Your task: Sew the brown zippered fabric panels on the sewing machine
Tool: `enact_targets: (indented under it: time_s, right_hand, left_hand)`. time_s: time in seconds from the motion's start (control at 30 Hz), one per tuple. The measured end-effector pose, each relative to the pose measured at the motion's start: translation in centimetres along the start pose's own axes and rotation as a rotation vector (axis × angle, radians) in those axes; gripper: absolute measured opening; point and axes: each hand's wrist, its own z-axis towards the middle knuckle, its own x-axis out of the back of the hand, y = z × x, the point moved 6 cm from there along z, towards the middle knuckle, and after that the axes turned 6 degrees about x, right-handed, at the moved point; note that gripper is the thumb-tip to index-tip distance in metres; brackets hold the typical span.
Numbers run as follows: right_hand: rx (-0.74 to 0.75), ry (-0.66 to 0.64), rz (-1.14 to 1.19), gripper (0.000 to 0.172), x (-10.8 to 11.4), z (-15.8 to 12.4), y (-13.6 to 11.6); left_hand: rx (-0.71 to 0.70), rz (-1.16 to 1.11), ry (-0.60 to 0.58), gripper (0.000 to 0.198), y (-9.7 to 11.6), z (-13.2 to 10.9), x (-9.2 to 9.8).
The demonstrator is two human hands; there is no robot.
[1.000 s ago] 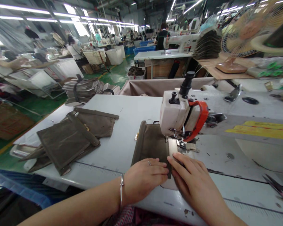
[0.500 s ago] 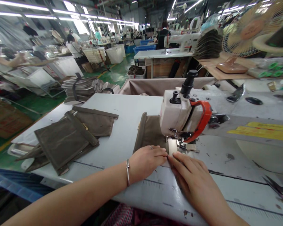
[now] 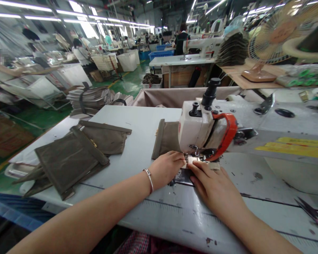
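A dark olive-brown fabric panel lies partly under the head of a white sewing machine. My left hand, with a bracelet at its wrist, is closed on the panel's near edge, fingers bunched beside the presser foot. A short pale strip shows at the foot. My right hand rests with outstretched fingers on the strip's near end; its thumb is partly tucked below. Both hands' fingertips nearly meet by the needle area, where the needle itself is hidden. Left of them is a pile of similar fabric panels with small gold-coloured metal parts.
An orange-red guard curves in front of the machine head. Scissors lie at the right edge of the white table. Stacked fabric pieces stand beyond its far left. A fan is at the back right.
The fabric panel and pale strip have moved away from me under the machine head. Both hands have gone forward with them, and more metal plate shows in front.
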Motion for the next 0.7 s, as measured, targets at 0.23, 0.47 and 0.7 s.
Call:
enact_targets:
  time_s: [0.23, 0.47, 0.7]
  right_hand:
    - [-0.019, 0.006, 0.017, 0.042, -0.3, 0.66, 0.28]
    - [-0.02, 0.013, 0.021, 0.042, -0.33, 0.82, 0.22]
    - [-0.026, 0.035, 0.02, 0.042, -0.29, 0.7, 0.04]
  left_hand:
    - [0.086, 0.026, 0.067, 0.019, -0.69, 0.54, -0.11]
    - [0.066, 0.044, 0.092, 0.019, -0.5, 0.65, 0.0]
    - [0.079, 0.053, 0.079, 0.021, -0.83, 0.61, -0.33]
